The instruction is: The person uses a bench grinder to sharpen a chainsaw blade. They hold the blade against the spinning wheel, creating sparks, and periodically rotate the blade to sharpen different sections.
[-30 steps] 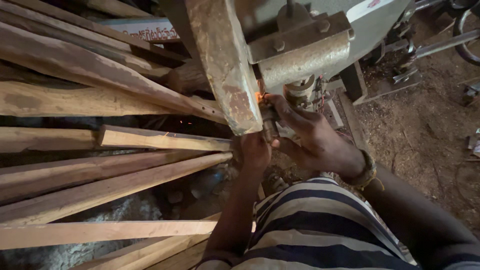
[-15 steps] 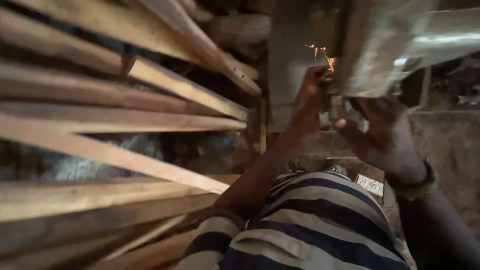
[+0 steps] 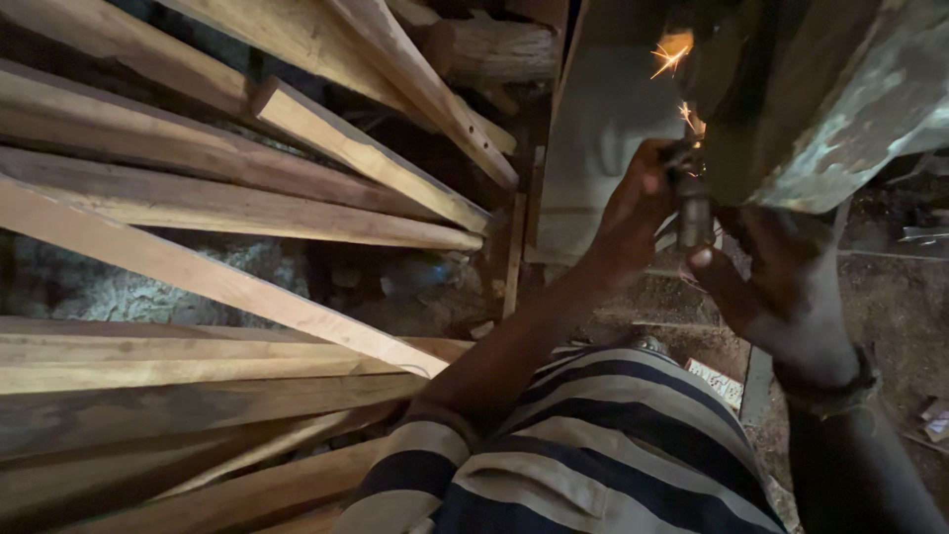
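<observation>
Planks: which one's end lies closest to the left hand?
The steep pale plank running down from the top edge; its tip stops just short of the left hand. The other planks end farther left or lower.

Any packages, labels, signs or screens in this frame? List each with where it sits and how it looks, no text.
Small printed card or packet: flat on the dirt floor beside the striped shirt, below the right hand; rectangular, pale with a reddish edge; too small to tell which kind.
Pale scrap: on the ground at the far right edge; small, whitish, possibly paper or a wrapper; unclear.
No signs or screens in view.
</observation>
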